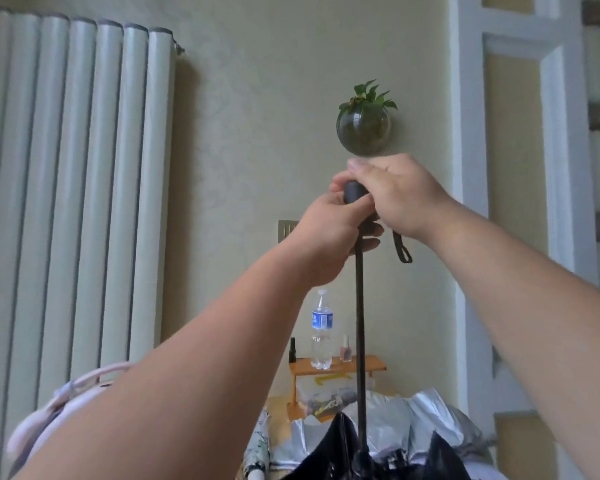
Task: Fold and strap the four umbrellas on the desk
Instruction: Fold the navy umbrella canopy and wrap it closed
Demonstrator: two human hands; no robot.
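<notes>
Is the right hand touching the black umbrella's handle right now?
Touching. The head view shows the right hand wrapped round the umbrella handle from the right, with no gap between them.

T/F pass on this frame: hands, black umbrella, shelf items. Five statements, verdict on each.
1. The left hand and the right hand both grip the black umbrella handle. True.
2. The thin black shaft is fully collapsed. False: it runs extended from the handle down to the black canopy.
3. A clear plastic water bottle with a blue label stands on the orange wooden shelf. True.
4. The round glass planter sits on that shelf. False: it hangs on the wall, above the hands.
5. A black wrist loop dangles below the right hand. True.
</notes>
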